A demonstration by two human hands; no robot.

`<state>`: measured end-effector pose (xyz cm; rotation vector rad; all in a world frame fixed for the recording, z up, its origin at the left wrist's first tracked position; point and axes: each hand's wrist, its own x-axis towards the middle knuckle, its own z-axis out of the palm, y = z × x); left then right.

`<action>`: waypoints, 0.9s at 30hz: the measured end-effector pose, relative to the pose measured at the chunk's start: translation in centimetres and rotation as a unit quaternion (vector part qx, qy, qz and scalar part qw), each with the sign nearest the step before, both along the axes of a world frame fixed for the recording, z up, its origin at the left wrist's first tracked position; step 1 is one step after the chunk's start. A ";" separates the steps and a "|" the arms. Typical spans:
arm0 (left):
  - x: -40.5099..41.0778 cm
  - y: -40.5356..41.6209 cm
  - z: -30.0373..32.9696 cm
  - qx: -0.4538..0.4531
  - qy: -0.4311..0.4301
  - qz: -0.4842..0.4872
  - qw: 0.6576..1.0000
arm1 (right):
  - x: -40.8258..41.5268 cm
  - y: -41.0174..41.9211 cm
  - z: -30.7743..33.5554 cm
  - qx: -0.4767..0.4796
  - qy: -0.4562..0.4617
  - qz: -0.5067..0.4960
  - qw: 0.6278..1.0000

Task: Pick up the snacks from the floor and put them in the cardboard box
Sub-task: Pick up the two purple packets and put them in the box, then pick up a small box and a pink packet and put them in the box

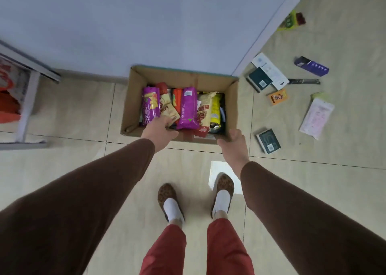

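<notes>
An open cardboard box (pixel 234 99) stands on the floor against the wall, packed with snack bags: two purple bags (pixel 189 109), a beige bag (pixel 205 109), a yellow one (pixel 216 111) and red ones. My left hand (pixel 159 129) reaches over the box's near edge, its fingers curled on a small tan packet (pixel 169 110) inside. My right hand (pixel 235 141) grips the box's near right corner. More packs lie on the floor to the right: a dark green box (pixel 268 141), an orange packet (pixel 277 97), a pink-white pouch (pixel 316 118) and a purple box (pixel 311 65).
A white shelf frame (pixel 27 99) with red items stands at the left. Further right-hand litter includes white and dark boxes (pixel 265 74), a thin dark bar (pixel 304 81) and a green packet (pixel 290 22). A white paper (pixel 215 170) lies under my right foot. The wall runs behind the box.
</notes>
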<state>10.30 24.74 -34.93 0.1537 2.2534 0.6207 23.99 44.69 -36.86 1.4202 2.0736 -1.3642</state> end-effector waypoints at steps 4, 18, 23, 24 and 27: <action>3.1 4.8 1.6 0.017 -0.002 -0.048 0.999 | 4.7 3.8 1.8 0.041 0.004 0.015 0.999; 22.6 28.6 3.0 -0.011 0.015 -0.176 0.984 | 26.2 24.8 4.8 0.117 -0.023 0.090 0.989; 26.3 35.4 2.3 0.000 0.026 -0.198 0.980 | 29.0 32.3 4.6 0.120 -0.028 0.080 0.989; 26.5 36.5 2.1 -0.001 0.028 -0.200 0.979 | 29.2 33.4 4.4 0.118 -0.028 0.075 0.990; 26.6 39.6 1.2 0.002 0.028 -0.202 0.979 | 29.1 36.6 3.4 0.116 -0.031 0.066 0.991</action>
